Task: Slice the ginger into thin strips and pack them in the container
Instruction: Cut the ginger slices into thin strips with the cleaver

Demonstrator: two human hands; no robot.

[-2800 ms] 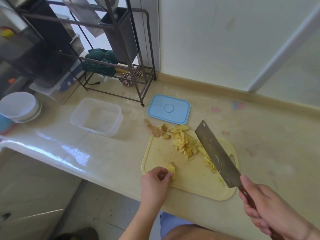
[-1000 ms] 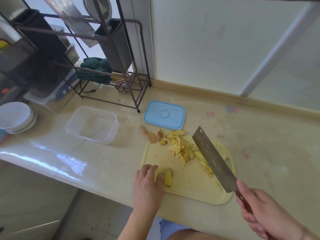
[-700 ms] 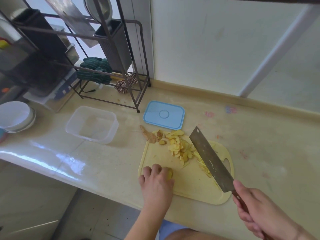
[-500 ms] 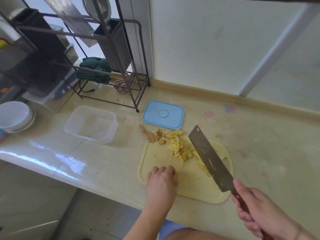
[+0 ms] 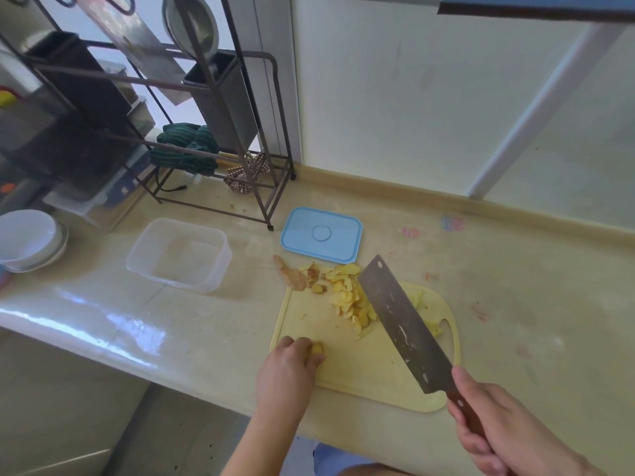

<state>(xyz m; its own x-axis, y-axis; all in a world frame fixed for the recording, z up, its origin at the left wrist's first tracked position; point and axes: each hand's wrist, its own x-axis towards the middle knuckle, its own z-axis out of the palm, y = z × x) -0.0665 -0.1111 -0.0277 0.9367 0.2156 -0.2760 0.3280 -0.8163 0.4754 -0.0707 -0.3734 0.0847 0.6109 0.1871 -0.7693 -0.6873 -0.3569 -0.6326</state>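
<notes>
A pale yellow cutting board (image 5: 371, 369) lies at the counter's front edge. My left hand (image 5: 288, 367) rests on its near left corner, fingers curled over a small ginger piece (image 5: 318, 348). A heap of ginger slices (image 5: 348, 297) sits at the board's far side, with peel (image 5: 292, 277) beside it on the counter. My right hand (image 5: 498, 431) grips the wooden handle of a cleaver (image 5: 402, 326), whose blade hangs tilted above the board's right half. The clear plastic container (image 5: 178, 254) stands open to the left, with nothing in it.
The blue lid (image 5: 322, 234) lies flat behind the board. A metal rack (image 5: 192, 108) with cloths and utensil holders stands at the back left. White bowls (image 5: 27, 240) sit at the far left. The wall runs close behind.
My left hand has slid left along the board's front edge, still over the ginger piece. The cleaver has stayed raised in nearly the same place.
</notes>
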